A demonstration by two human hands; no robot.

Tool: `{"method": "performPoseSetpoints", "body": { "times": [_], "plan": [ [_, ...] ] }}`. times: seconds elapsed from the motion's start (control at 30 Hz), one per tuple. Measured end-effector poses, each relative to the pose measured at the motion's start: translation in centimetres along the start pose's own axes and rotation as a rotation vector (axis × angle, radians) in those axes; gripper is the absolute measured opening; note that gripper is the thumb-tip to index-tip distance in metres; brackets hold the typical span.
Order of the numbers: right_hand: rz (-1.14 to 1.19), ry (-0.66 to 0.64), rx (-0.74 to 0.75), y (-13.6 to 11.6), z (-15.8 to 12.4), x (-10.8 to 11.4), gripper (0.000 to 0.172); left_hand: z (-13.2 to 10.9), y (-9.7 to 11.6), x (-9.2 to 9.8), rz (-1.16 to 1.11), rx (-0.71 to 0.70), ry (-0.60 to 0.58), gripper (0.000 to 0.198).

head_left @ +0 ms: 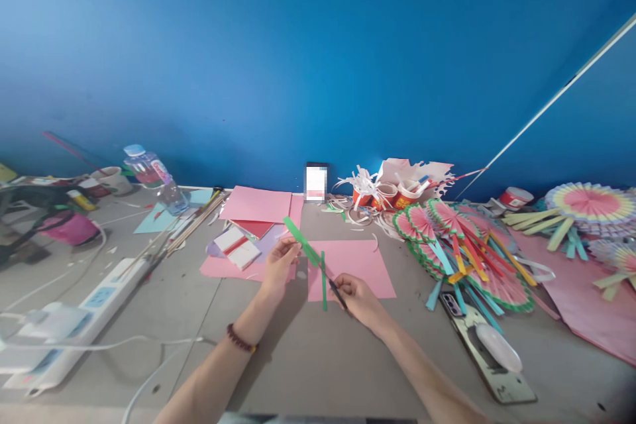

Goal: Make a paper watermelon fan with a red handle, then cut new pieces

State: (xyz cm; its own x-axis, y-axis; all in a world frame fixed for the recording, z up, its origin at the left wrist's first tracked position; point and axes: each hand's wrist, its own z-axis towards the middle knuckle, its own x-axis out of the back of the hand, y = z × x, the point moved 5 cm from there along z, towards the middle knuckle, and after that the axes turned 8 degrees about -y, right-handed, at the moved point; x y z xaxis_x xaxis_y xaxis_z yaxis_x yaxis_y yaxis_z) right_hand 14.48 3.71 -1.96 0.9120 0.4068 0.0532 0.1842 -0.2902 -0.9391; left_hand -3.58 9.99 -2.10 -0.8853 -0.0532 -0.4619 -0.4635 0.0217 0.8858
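Note:
My left hand (282, 256) pinches a green paper strip (301, 238) that slants down to the right, above the table. In my right hand (355, 298) is a pair of black-handled scissors (338, 295), its thin blades pointing up and left at the strip's lower end. A narrower green strip (324, 285) hangs or lies just left of the scissors; which one, I cannot tell. Beneath both hands a pink paper sheet (368, 265) lies flat on the grey table (308, 364). Part of the blades is hard to make out against the green paper.
Pink paper (258, 204) and white cards lie left of centre. Farther left are a water bottle (156, 175) and a power strip (94, 301) with cables. Paper cups (407, 197) stand by the wall. Folded paper rosettes (447, 222) and a phone (501, 371) are on the right.

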Motion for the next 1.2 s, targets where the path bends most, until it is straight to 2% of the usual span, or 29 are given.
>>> {"method": "performPoseSetpoints", "body": {
  "times": [0.5, 0.87, 1.2],
  "plan": [
    [0.031, -0.045, -0.024, 1.1, 0.6, -0.3, 0.028, 0.0, -0.4, 0.0, 0.01, 0.009, -0.012, 0.03],
    [0.056, -0.054, -0.011, 2.3, 1.1, -0.2, 0.024, -0.5, -0.6, -0.9, 0.008, 0.039, -0.052, 0.038],
    [0.013, -0.031, -0.055, 2.1, 1.1, -0.2, 0.03, -0.9, -1.4, -1.6, 0.007, 0.029, -0.111, 0.039]
  ]
}}
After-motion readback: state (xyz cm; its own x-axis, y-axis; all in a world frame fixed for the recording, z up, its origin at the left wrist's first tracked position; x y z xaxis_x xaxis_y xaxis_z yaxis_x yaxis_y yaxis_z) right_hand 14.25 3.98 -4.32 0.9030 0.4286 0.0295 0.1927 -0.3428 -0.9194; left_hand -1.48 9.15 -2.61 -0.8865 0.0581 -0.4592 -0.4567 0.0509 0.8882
